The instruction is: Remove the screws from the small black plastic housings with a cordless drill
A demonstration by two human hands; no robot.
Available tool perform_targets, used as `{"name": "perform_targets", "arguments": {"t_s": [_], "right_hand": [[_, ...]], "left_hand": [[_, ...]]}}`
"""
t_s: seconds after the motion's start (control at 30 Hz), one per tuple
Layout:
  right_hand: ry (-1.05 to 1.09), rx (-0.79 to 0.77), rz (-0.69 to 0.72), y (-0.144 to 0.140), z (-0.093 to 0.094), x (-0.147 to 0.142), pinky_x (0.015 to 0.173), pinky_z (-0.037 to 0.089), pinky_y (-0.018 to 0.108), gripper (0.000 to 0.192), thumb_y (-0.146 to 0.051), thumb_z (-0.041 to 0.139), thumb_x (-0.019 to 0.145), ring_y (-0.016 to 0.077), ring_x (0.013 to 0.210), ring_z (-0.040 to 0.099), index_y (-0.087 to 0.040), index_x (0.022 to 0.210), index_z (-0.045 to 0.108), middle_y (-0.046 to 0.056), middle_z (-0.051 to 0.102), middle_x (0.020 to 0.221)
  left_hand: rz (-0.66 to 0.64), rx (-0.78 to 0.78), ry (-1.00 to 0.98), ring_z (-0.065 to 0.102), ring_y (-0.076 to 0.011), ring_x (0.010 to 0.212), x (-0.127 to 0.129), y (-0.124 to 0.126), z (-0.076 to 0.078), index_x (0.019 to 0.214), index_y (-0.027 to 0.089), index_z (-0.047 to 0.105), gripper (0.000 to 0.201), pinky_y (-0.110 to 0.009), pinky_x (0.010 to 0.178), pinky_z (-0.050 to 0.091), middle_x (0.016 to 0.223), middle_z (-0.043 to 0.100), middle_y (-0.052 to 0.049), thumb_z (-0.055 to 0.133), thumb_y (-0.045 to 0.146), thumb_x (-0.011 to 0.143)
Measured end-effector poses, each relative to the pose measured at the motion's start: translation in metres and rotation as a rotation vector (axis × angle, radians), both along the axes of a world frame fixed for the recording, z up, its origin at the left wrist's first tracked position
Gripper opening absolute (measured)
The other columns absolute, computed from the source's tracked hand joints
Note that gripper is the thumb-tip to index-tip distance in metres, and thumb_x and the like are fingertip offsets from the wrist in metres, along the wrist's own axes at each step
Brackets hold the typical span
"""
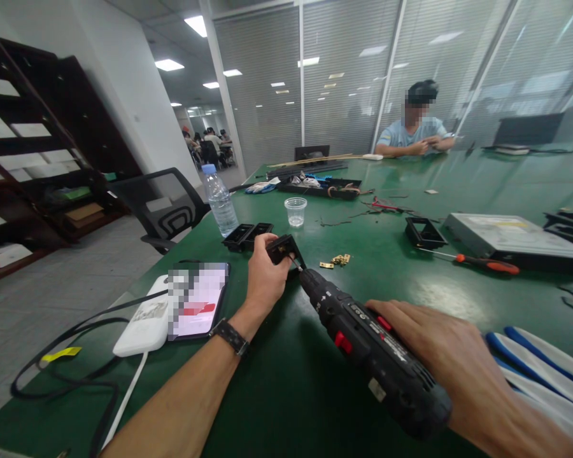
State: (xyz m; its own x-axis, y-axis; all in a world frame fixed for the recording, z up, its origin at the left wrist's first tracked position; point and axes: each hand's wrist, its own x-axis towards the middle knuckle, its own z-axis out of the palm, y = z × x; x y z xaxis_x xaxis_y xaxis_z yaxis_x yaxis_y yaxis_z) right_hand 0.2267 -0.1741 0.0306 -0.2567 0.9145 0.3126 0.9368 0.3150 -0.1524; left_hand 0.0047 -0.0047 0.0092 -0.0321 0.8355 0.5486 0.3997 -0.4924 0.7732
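My left hand (pixel 266 273) grips a small black plastic frame (pixel 282 248), tilted up off the table. My right hand (pixel 439 343) is wrapped round a black cordless drill (pixel 363 343) with red buttons. The drill's bit points up and to the left, meeting the frame's near corner; whether it sits in a screw I cannot tell. Just beyond the drill lies a small pile of brass pieces (pixel 340 259). More black frames (pixel 241 236) stand behind my left hand. A clear plastic cup (pixel 295 212) is farther back.
A water bottle (pixel 219 202) stands at the left edge. Nearer are a phone (pixel 203 299), a white device (pixel 146 318) and cables. To the right lie a screwdriver (pixel 489 263), another black frame (pixel 424 233), a metal box (pixel 520 238) and gloves (pixel 544 369). Across the table sits a person (pixel 415 130).
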Motion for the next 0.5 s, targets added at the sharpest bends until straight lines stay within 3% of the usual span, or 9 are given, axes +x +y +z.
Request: {"name": "perform_targets", "arguments": {"t_s": [0.3,0.5], "right_hand": [[-0.013,0.018,-0.033,-0.0001,0.0025,-0.0022,0.064,0.045,0.031,0.02,-0.022,0.056,0.079,0.0197,0.073,0.065,-0.024,0.098,0.062,0.003,0.069,0.086],[0.001,0.006,-0.007,0.0015,-0.0013,-0.0008,0.068,0.046,0.035,0.034,-0.025,0.059,0.073,0.0241,0.081,0.067,-0.026,0.107,0.059,0.004,0.071,0.096]], "left_hand": [[-0.021,-0.049,-0.002,0.064,-0.0174,0.094,-0.0001,-0.0005,0.0002,0.112,0.02,0.053,0.037,-0.032,0.086,0.049,0.102,0.066,-0.004,0.069,0.023,0.078],[-0.03,-0.075,-0.035,0.064,-0.0173,0.092,0.0004,-0.0005,0.0002,0.11,0.021,0.054,0.037,-0.031,0.084,0.049,0.101,0.067,-0.003,0.07,0.024,0.077]]}}
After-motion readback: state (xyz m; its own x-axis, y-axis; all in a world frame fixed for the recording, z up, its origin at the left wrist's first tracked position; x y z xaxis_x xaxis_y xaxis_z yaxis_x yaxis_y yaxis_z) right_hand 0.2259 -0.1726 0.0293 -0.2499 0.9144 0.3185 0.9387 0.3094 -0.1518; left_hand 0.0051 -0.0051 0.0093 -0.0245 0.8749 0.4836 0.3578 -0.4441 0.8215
